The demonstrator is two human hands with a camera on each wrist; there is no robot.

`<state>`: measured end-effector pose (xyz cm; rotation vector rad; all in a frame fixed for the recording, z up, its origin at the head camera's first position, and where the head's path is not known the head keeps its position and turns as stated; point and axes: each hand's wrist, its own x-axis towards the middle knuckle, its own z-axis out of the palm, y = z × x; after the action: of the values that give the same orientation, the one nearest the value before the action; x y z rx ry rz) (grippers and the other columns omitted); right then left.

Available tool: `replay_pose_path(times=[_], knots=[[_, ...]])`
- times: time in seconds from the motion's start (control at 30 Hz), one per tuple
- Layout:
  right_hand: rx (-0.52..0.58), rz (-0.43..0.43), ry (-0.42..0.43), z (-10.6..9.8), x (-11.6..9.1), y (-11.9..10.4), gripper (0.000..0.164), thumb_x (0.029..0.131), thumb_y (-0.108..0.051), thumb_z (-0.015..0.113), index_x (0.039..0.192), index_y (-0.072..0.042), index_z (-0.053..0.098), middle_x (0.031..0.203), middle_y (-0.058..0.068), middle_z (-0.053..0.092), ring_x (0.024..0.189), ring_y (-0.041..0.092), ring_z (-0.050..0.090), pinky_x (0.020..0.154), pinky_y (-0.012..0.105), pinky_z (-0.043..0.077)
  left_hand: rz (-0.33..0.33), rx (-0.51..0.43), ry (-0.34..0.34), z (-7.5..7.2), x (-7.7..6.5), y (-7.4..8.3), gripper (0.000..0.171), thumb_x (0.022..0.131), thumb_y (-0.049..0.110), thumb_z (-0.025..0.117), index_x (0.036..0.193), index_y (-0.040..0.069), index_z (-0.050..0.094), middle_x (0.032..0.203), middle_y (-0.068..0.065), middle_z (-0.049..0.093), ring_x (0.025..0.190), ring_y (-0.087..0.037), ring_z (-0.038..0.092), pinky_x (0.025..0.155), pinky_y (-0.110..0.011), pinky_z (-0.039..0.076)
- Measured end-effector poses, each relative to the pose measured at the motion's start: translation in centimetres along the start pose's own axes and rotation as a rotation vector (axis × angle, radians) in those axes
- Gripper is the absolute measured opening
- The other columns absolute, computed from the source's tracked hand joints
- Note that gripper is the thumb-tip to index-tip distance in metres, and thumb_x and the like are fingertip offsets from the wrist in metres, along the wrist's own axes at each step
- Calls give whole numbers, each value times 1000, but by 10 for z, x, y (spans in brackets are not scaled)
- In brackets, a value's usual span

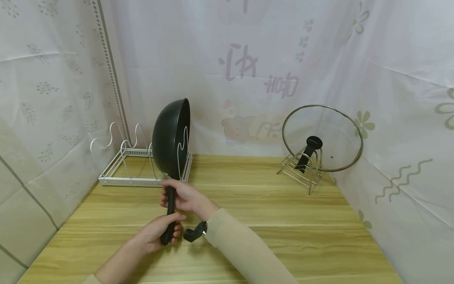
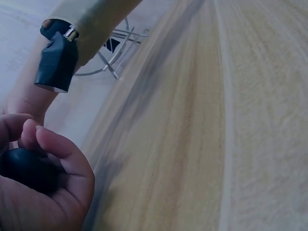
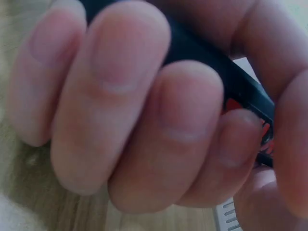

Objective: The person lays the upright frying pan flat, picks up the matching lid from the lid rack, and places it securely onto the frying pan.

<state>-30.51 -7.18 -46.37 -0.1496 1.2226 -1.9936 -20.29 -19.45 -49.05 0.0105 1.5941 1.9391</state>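
Note:
A black frying pan [image 1: 164, 134] with a deep bowl stands on edge at the right end of a white metal rack [image 1: 131, 182], its open side facing right. Its black handle [image 1: 171, 200] points down toward me. My left hand [image 1: 156, 234] grips the handle near its end; in the left wrist view the rounded handle tip [image 2: 29, 168] shows within the curled fingers. Higher up, close to the bowl, my right hand [image 1: 188, 197] holds the same handle. Its fingers [image 3: 139, 96] curl over the dark grip in the right wrist view. A rack wire crosses the pan's open side.
At the right, a glass lid [image 1: 322, 105] with a metal rim and black handle [image 1: 307, 154] leans in a small wire stand [image 1: 310, 185]. More wire loops [image 1: 112, 132] rise from the rack's left part. Patterned cloth [image 1: 198, 79] encloses the wooden table [image 1: 248, 213].

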Motion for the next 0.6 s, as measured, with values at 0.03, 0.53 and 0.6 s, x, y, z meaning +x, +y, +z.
replay_pose_path(times=[0.03,0.53,0.6], knots=[[-5,0,6,0,0,0,22,107,-25,63,87,-15,65,79,-6,60,74,11,62,75,28,61,-2,-7,-4,0,0,0,25,109,25,56,84,20,54,73,11,51,64,-3,51,58,-17,45],[32,26,71,3,9,2,25,105,-26,69,84,-15,69,78,-5,66,70,10,66,70,27,62,-21,19,10,3,1,-1,35,107,27,57,74,21,51,67,13,48,57,0,47,52,-16,41],[31,24,70,4,9,2,24,105,-28,70,85,-15,69,78,-5,66,70,9,66,69,26,62,-24,27,16,3,2,-1,37,107,27,57,71,22,50,65,14,46,55,0,46,51,-15,40]])
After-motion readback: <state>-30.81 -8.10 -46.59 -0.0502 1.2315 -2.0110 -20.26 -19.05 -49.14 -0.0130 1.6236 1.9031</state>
